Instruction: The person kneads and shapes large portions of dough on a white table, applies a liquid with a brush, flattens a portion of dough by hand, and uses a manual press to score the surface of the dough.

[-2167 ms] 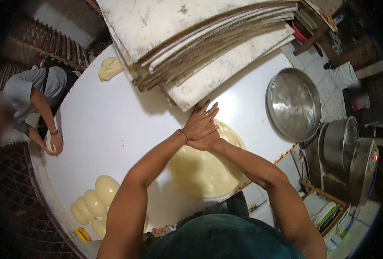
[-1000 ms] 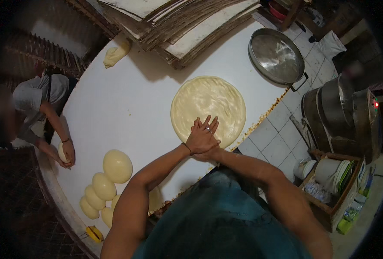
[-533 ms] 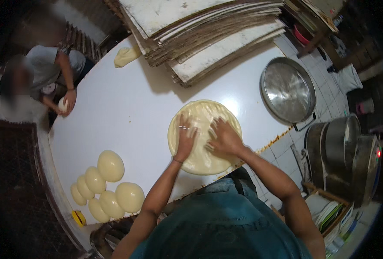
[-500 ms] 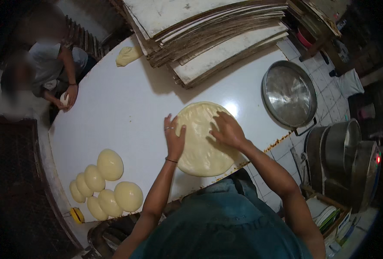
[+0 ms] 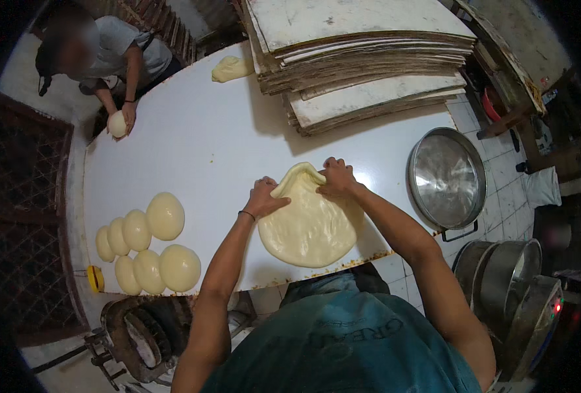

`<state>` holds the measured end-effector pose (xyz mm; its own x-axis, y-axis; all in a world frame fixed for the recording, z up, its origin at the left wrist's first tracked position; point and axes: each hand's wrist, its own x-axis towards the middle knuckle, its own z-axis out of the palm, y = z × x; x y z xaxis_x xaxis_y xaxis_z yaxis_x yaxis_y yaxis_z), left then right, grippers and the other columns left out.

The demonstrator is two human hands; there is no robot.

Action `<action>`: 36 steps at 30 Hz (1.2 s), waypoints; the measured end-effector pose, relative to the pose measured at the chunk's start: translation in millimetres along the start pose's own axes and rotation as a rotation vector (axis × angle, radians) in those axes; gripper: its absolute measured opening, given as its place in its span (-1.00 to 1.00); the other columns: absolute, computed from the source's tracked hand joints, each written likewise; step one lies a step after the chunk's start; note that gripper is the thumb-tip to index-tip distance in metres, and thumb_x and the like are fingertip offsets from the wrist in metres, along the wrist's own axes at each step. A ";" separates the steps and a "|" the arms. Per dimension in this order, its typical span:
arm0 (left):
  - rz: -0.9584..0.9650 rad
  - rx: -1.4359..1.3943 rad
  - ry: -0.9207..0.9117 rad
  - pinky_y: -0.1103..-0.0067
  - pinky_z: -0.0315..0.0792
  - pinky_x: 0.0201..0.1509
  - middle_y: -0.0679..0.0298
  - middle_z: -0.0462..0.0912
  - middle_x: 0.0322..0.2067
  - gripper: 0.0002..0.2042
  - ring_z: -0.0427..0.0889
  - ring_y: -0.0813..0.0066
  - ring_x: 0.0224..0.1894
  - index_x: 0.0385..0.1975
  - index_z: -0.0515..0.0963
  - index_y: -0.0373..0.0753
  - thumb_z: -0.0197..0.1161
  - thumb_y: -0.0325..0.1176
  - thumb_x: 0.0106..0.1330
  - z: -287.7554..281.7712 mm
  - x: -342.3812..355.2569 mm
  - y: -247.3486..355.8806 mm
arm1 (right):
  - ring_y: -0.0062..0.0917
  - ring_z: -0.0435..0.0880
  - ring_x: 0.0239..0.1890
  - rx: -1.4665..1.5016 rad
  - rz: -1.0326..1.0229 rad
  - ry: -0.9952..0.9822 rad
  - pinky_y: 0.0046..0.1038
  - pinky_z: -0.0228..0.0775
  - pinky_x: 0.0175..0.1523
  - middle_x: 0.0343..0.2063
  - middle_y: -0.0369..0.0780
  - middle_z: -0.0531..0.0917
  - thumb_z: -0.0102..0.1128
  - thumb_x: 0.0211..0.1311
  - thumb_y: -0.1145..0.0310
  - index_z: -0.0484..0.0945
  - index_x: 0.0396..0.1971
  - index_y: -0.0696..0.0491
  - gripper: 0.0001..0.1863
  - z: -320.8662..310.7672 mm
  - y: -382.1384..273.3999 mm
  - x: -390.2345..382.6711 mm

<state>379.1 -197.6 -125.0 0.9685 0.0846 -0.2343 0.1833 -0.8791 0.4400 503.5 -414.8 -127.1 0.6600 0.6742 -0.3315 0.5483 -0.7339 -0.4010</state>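
Note:
A flattened round of pale, glossy dough lies on the white table at its near edge, its far rim folded up. My left hand has its fingers curled around the upper-left rim. My right hand grips the upper-right rim, some fingertips hidden. Several smooth oval dough pieces sit in two rows at the table's left.
A tall stack of floury boards and a dough lump occupy the back. A steel pan is at the right. A co-worker holds a dough ball at the far left. Pots stand below right.
My hands went from pressing together on the dough to apart at its far rim, now lifting it into a fold. The view has shifted; the co-worker appears farther up the frame.

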 end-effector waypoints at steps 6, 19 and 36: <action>-0.063 -0.694 -0.259 0.62 0.39 -0.02 0.23 0.61 -0.26 -0.64 0.50 0.59 -0.18 -0.02 0.51 -0.30 0.25 -0.36 0.18 4.5 -42.3 21.0 | -0.21 0.60 -0.20 0.401 -0.247 0.015 -0.37 0.40 -0.04 -0.14 -0.07 0.60 0.19 0.06 0.36 0.53 -0.03 -0.01 -0.60 26.4 21.6 -68.9; 0.173 -0.931 -0.847 0.69 0.36 -0.16 0.38 0.59 -0.35 -0.75 0.47 0.68 -0.29 -0.22 0.56 -0.36 0.32 -0.37 0.15 -114.8 -1.0 273.3 | -0.62 0.55 -0.16 1.213 -0.055 -0.096 -0.58 0.39 -0.07 -0.24 -0.21 0.64 0.30 0.09 0.34 0.51 -0.07 0.22 -0.58 -177.7 133.7 -310.1; 0.754 -0.166 -0.769 0.38 0.22 0.25 0.06 0.44 0.08 -0.58 0.36 0.14 0.17 0.03 0.45 -0.23 0.23 -0.26 0.16 84.5 128.7 365.0 | -0.31 0.44 0.15 0.672 0.091 0.151 -0.36 0.23 0.22 0.12 -0.11 0.44 0.35 0.01 0.23 0.43 0.06 0.09 -0.41 -101.5 309.0 -362.5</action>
<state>556.4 -547.2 -67.8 0.4870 -0.8166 -0.3098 -0.3372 -0.5030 0.7958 485.9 -894.4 -44.1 0.7791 0.5576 -0.2866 0.0823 -0.5441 -0.8349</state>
